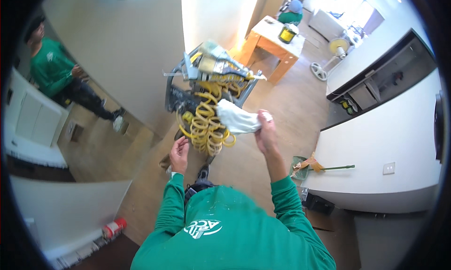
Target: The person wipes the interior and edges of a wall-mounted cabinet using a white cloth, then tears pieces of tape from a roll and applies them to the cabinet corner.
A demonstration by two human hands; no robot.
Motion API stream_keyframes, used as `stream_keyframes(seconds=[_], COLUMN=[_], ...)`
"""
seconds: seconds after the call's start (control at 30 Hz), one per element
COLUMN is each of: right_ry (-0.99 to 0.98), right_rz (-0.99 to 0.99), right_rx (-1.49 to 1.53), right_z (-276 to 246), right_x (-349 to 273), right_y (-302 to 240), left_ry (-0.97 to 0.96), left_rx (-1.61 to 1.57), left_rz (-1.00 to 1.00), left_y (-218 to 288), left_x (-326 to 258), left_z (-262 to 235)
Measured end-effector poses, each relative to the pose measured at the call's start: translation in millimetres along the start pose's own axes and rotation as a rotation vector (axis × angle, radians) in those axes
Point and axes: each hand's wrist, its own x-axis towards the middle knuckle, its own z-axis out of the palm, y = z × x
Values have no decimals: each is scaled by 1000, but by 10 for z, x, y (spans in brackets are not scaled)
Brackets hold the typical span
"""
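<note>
My right hand [266, 131] pinches one end of a white cloth [237, 118], which stretches left in front of a yellow coiled air hose [206, 122]. My left hand [179, 155] is just below and left of the coils, its fingers loosely bent and apart, with nothing visible in them. The hose hangs in many loops from a dark-framed cart or machine [170, 93]. On top of it lie several paintbrushes [211, 65] and other tools, heaped together. The machine's lower part is hidden behind the hose.
An orange-legged wooden table [270, 43] at the back bears a yellow-and-black bucket [288, 33]. Beyond it is a person in green [291, 17]; another person [51, 68] appears at left. A pedestal fan [339, 46] stands far right. A green dustpan [300, 167] lies near the right wall.
</note>
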Motion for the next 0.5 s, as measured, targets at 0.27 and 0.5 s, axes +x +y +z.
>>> stream_keyframes(seconds=[0.27,0.5], right_ry=[61,83], right_rz=[-271,-478], right_rx=[-448,-1097], right_z=[764,465], right_x=[296,187], right_y=[405,903], left_ry=[-130,-484], left_rx=[319,685], left_rz=[852,750], left_y=[1559,1031], left_x=[900,1187], left_z=[701,787])
